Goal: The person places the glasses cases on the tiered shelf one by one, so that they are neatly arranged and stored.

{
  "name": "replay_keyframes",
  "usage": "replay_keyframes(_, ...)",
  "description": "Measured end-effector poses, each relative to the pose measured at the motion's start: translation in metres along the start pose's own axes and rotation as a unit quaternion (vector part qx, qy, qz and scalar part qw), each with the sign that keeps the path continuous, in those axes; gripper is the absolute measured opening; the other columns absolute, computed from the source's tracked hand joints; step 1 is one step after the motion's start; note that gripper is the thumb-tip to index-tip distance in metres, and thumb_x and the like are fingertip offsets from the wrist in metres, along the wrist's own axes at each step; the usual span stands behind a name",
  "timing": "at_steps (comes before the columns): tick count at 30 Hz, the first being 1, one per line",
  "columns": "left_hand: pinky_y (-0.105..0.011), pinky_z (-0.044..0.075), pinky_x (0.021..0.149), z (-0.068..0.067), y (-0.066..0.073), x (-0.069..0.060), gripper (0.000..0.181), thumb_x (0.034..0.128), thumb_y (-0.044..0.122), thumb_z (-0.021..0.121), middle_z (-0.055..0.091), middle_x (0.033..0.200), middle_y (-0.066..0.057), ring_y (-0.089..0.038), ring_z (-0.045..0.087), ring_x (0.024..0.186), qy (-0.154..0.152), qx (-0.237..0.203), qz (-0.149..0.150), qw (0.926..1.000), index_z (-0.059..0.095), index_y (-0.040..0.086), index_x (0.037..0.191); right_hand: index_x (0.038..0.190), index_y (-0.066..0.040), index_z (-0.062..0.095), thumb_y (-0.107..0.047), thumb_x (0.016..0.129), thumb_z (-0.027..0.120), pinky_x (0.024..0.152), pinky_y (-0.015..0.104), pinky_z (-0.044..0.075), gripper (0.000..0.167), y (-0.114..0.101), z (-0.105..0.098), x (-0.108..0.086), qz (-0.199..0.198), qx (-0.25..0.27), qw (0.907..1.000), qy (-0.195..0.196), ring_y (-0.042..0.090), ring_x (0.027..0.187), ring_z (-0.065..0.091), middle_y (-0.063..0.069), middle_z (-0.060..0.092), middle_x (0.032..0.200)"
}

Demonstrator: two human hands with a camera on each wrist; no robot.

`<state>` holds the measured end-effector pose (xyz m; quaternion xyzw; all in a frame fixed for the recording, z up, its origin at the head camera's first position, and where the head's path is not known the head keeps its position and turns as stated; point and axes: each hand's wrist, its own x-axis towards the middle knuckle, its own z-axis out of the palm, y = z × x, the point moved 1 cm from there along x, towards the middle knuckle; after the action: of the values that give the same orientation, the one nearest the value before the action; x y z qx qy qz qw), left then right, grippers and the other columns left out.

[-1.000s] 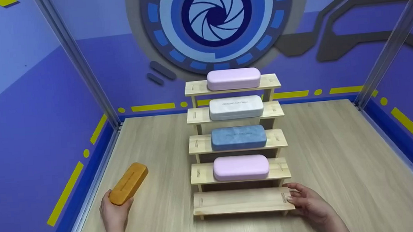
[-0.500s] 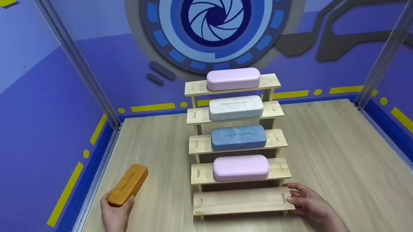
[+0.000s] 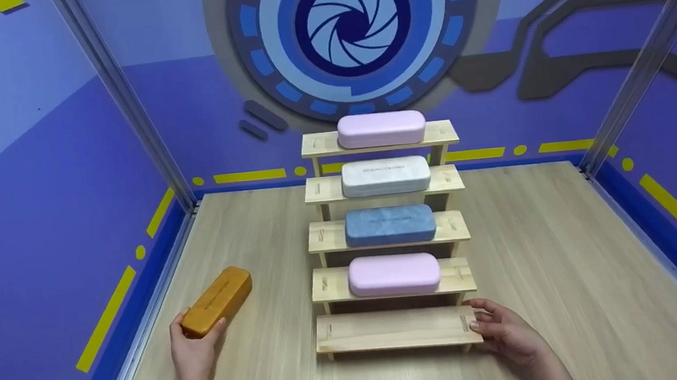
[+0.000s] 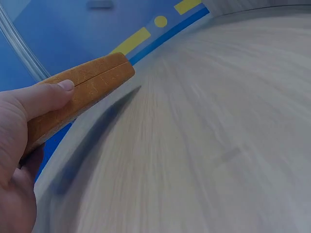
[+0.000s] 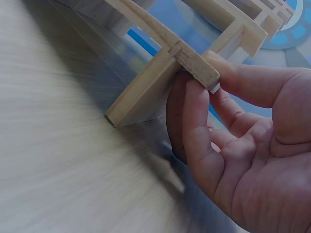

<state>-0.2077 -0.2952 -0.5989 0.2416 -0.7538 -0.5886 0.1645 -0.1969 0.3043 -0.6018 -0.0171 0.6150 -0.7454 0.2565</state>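
My left hand (image 3: 194,352) grips the near end of an orange-brown glasses case (image 3: 217,301). In the left wrist view the case (image 4: 92,82) is tilted and held above the table, its shadow beneath it, with my thumb along its side. My right hand (image 3: 510,333) pinches the right end of the lowest step of a wooden tiered rack (image 3: 398,330). Seen from the right wrist, thumb and fingers lie on either side of that board's end (image 5: 204,70). The lowest step holds nothing.
On the upper steps sit a pink case (image 3: 393,274), a blue case (image 3: 389,225), a white case (image 3: 386,176) and another pink case (image 3: 381,129). Blue-purple panels (image 3: 35,250) wall the wooden table (image 3: 560,245) on the left, back and right.
My left hand has shifted slightly to the right with the orange-brown glasses case. My right hand stays on the rack, which has not moved.
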Motion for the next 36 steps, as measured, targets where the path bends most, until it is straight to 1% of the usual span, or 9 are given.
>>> replay_keyframes(6, -0.055, 0.028, 0.126, 0.002, 0.014, -0.005, 0.094, 0.0839, 0.011, 0.085, 0.029, 0.166, -0.021, -0.038, 0.033, 0.15, -0.016, -0.031, 0.0, 0.9994, 0.027, 0.007, 0.158, 0.143, -0.005, 0.038, -0.005, 0.102, 0.056, 0.085, 0.032, 0.062, 0.045, 0.001, 0.0, 0.0, -0.002, 0.011, 0.9999, -0.011, 0.013, 0.101, 0.072, -0.003, 0.069, 0.118)
replay_keyframes(9, -0.055, 0.032, 0.124, 0.001, 0.024, -0.007, 0.091, 0.0848, 0.01, 0.084, 0.031, 0.166, -0.018, -0.036, 0.036, 0.149, -0.018, -0.03, 0.006, 0.9994, 0.03, 0.009, 0.158, 0.144, -0.004, 0.038, -0.006, 0.102, 0.057, 0.085, 0.032, 0.062, 0.045, 0.001, 0.0, 0.0, -0.001, 0.01, 0.9999, -0.008, 0.013, 0.101, 0.072, -0.003, 0.069, 0.118)
replay_keyframes(10, -0.045, 0.035, 0.124, 0.001, 0.027, -0.008, 0.09, 0.0848, 0.01, 0.084, 0.032, 0.165, -0.017, -0.034, 0.037, 0.148, -0.017, -0.03, 0.011, 0.9993, 0.031, 0.009, 0.157, 0.143, -0.005, 0.038, -0.006, 0.102, 0.056, 0.085, 0.032, 0.062, 0.045, 0.001, 0.0, 0.0, -0.003, 0.01, 0.9999, -0.009, 0.013, 0.1, 0.072, -0.003, 0.069, 0.117)
replay_keyframes(16, -0.021, 0.039, 0.117, -0.001, 0.048, -0.016, 0.087, 0.0844, 0.015, 0.085, 0.036, 0.164, -0.01, -0.026, 0.038, 0.148, -0.019, -0.025, 0.029, 0.9991, 0.035, 0.014, 0.155, 0.14, -0.008, 0.041, -0.004, 0.102, 0.054, 0.085, 0.031, 0.062, 0.04, 0.001, 0.001, -0.002, -0.017, 0.01, 0.9995, -0.024, 0.012, 0.1, 0.071, -0.004, 0.069, 0.118)
replay_keyframes(17, -0.026, 0.039, 0.119, -0.001, 0.052, -0.017, 0.087, 0.0844, 0.015, 0.085, 0.036, 0.164, -0.009, -0.026, 0.037, 0.148, -0.02, -0.025, 0.032, 0.999, 0.035, 0.015, 0.155, 0.14, -0.008, 0.041, -0.004, 0.102, 0.055, 0.085, 0.031, 0.062, 0.04, 0.001, 0.001, -0.002, -0.015, 0.008, 0.9996, -0.022, 0.012, 0.1, 0.071, -0.004, 0.069, 0.118)
replay_keyframes(21, -0.01, 0.042, 0.108, -0.001, 0.066, -0.022, 0.086, 0.0832, 0.013, 0.086, 0.039, 0.161, -0.008, -0.025, 0.039, 0.147, -0.017, -0.031, 0.056, 0.9978, 0.038, 0.013, 0.154, 0.141, -0.007, 0.04, -0.005, 0.102, 0.057, 0.084, 0.032, 0.062, 0.043, -0.001, 0.001, -0.002, -0.007, 0.003, 0.9999, -0.007, 0.013, 0.101, 0.072, -0.004, 0.069, 0.118)
replay_keyframes(24, -0.003, 0.041, 0.101, 0.0, 0.076, -0.026, 0.086, 0.0822, 0.011, 0.087, 0.042, 0.158, -0.007, -0.024, 0.041, 0.145, -0.014, -0.038, 0.073, 0.9965, 0.039, 0.012, 0.153, 0.142, -0.005, 0.038, -0.006, 0.101, 0.058, 0.084, 0.033, 0.062, 0.045, -0.001, 0.002, -0.001, -0.004, -0.004, 1.0, 0.001, 0.013, 0.101, 0.071, -0.004, 0.069, 0.118)
replay_keyframes(30, 0.0, 0.04, 0.098, 0.003, 0.093, -0.037, 0.084, 0.08, 0.002, 0.086, 0.048, 0.148, -0.004, -0.011, 0.048, 0.131, -0.009, -0.043, 0.116, 0.9923, 0.042, 0.008, 0.151, 0.144, -0.003, 0.035, -0.007, 0.102, 0.057, 0.085, 0.034, 0.062, 0.048, -0.001, 0.001, -0.001, -0.003, -0.007, 1.0, 0.001, 0.013, 0.101, 0.071, -0.004, 0.068, 0.118)
replay_keyframes(36, -0.002, 0.041, 0.099, 0.006, 0.112, -0.049, 0.085, 0.0763, -0.003, 0.087, 0.051, 0.137, 0.007, -0.001, 0.051, 0.122, -0.018, -0.063, 0.157, 0.9854, 0.045, 0.007, 0.149, 0.146, -0.002, 0.033, -0.007, 0.103, 0.055, 0.086, 0.034, 0.062, 0.049, -0.001, 0.001, -0.001, -0.004, -0.001, 0.9999, -0.015, 0.014, 0.102, 0.072, -0.003, 0.068, 0.119)
